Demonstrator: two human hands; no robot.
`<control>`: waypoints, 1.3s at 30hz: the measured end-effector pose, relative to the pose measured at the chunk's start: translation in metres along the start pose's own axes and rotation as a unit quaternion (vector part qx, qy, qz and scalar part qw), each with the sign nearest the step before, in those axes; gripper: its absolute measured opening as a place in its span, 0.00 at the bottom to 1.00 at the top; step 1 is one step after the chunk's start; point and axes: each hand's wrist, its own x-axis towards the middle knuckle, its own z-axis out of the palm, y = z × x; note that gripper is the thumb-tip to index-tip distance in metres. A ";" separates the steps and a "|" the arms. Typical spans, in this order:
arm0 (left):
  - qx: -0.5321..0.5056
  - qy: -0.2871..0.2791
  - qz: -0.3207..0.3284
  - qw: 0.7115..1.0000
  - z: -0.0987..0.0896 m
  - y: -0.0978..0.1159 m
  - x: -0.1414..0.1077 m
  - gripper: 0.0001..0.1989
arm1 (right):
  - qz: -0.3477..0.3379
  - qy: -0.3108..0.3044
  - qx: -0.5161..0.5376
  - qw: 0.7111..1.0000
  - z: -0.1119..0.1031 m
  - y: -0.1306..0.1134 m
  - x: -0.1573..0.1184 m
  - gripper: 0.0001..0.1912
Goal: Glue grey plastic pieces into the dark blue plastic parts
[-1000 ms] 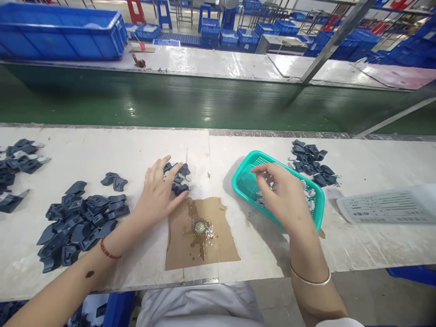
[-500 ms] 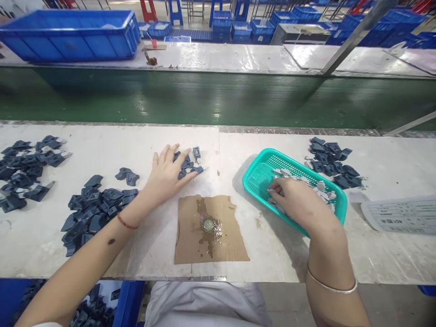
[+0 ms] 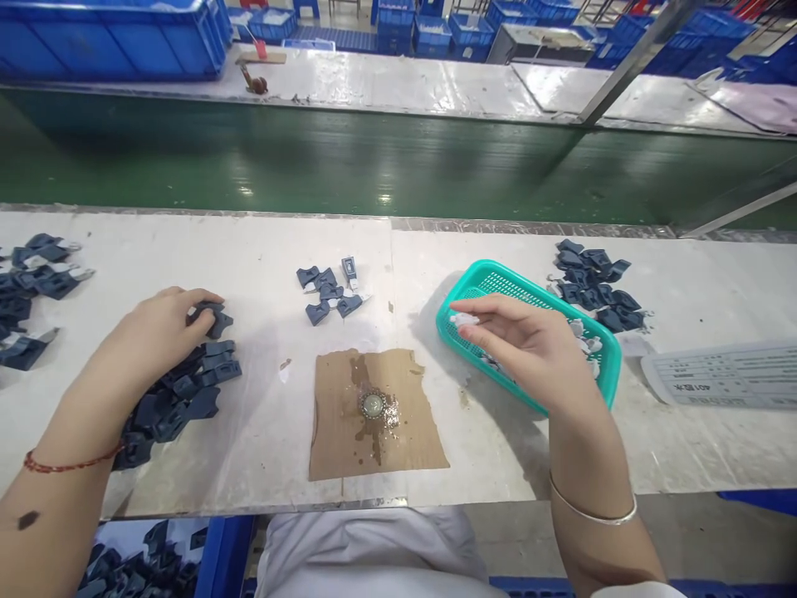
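Note:
My left hand (image 3: 163, 330) is at the left, its thumb and forefinger closed around a dark blue-grey plastic part (image 3: 217, 321) at the top of a heap of similar parts (image 3: 180, 394). My right hand (image 3: 539, 345) pinches a small white plastic piece (image 3: 464, 319) over the green basket (image 3: 613, 374). More white pieces (image 3: 585, 339) lie inside that basket, partly covered by the hand. Between the hands sits a small group of dark parts with white pieces attached (image 3: 330, 292). Nearer me, a round metal-rimmed object (image 3: 374, 404) rests on wet-stained cardboard (image 3: 330, 448).
More dark parts lie at the far left (image 3: 41, 278) and behind the basket (image 3: 594, 278). A printed plastic sheet (image 3: 726, 375) lies at the right. Beyond the table runs a green belt (image 3: 311, 162), with a metal post (image 3: 628, 71) past it. Below is a blue bin (image 3: 227, 556).
My left hand has moved left from the small middle group to the heap and closed on a dark part. My right hand has risen out of the basket's contents with a white piece.

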 end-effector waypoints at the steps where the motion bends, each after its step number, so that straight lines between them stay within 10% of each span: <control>1: -0.004 -0.018 -0.010 1.000 -0.001 0.000 0.001 0.23 | 0.010 -0.012 0.026 1.000 0.002 -0.001 0.000 0.09; 13: -0.066 -0.091 -0.014 0.994 -0.012 -0.017 -0.008 0.19 | 0.075 -0.120 0.267 0.953 0.026 -0.010 -0.006 0.08; 23: -0.117 0.153 -0.053 0.980 -0.025 0.015 -0.039 0.14 | 0.099 -0.164 0.290 0.938 0.046 -0.005 -0.007 0.08; 27: -0.364 0.184 0.011 0.913 -0.016 0.057 -0.057 0.17 | 0.111 -0.147 0.261 0.947 0.054 -0.005 -0.008 0.08; 31: -0.551 0.004 0.096 0.829 0.008 0.087 -0.053 0.15 | 0.080 -0.140 0.173 0.972 0.066 -0.005 -0.015 0.06; 35: -0.684 -0.108 0.085 0.717 0.035 0.107 -0.041 0.09 | -0.065 -0.244 0.011 0.967 0.074 -0.001 -0.020 0.07; 39: -0.705 -0.127 0.082 0.693 0.052 0.119 -0.034 0.12 | -0.188 -0.270 -0.074 0.942 0.078 0.005 -0.021 0.09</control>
